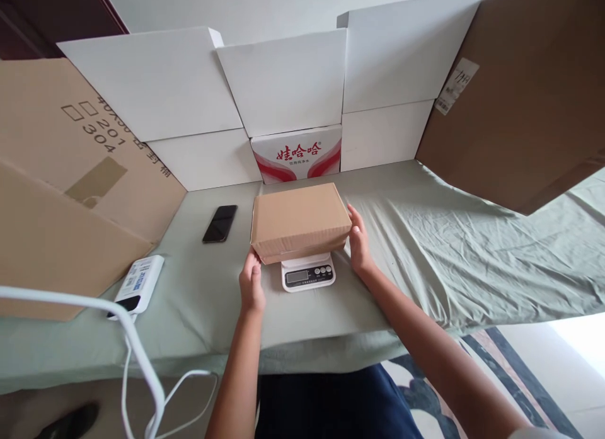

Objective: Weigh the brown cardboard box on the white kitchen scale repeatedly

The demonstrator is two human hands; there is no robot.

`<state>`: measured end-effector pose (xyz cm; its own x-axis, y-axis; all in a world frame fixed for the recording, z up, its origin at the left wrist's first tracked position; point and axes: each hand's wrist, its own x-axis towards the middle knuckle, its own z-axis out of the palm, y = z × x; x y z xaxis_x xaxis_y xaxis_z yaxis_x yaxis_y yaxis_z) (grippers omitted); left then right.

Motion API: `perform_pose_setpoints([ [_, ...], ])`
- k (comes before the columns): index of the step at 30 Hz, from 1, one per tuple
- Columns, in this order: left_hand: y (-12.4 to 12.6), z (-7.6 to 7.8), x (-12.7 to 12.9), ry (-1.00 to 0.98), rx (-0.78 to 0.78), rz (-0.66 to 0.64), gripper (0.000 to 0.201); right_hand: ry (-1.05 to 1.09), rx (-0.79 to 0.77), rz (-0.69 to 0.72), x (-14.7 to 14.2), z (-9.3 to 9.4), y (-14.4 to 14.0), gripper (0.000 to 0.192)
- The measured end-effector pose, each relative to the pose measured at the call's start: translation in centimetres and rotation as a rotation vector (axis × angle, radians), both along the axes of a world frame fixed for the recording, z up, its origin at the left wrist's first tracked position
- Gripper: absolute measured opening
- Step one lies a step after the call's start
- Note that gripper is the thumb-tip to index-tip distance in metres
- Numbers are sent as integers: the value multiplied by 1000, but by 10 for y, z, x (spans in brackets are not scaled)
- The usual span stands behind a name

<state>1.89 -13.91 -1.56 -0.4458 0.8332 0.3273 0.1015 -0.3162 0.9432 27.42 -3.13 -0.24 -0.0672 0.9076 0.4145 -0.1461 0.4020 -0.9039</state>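
At my far left a large flattened brown cardboard sheet point(57, 193) printed with numbers leans over the pale green cloth-covered table point(425, 237). Just below its edge lies a white power bank with a blue label point(137, 285), and a white cable point(137, 357) runs from it down past the table's front. Further in, a black smartphone point(220, 223) lies flat on the cloth, apart from everything else.

My left hand point(251, 283) comes next: the fingers are together and pressed flat against the near left corner of the closed brown cardboard box point(300, 220), not wrapped around it. The box sits on top of the small white digital kitchen scale point(308, 272), covering its platform, so that only the display and buttons stick out at the front between my hands. Behind the box, against the wall of white cartons point(283, 80), stands a white carton with red characters point(297, 152).

My right hand point(359, 244) is open, palm laid against the box's right side, thumb near the top edge. At the far right another large brown cardboard box point(524, 92) with a white sticker tilts over the table.
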Motion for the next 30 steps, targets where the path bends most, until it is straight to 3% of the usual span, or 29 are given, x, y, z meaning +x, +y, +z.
perform_pose_setpoints([
  [8,1,-1,-1,36,-9,8,77,25,9,-83,1,5,-5,63],
  [17,-4,3,3,51,-46,4,82,-88,74,-47,3,22,-24,63],
  [21,-2,10,2,49,-22,-23,75,-125,95,-52,1,29,-25,62],
  [24,19,26,-5,12,54,-38,69,-103,145,-57,-5,46,-10,60],
  [27,60,43,-15,1,103,-19,64,-57,207,-51,-18,60,20,61],
  [30,103,41,-21,-5,85,24,62,-51,201,-32,-33,54,52,69],
])
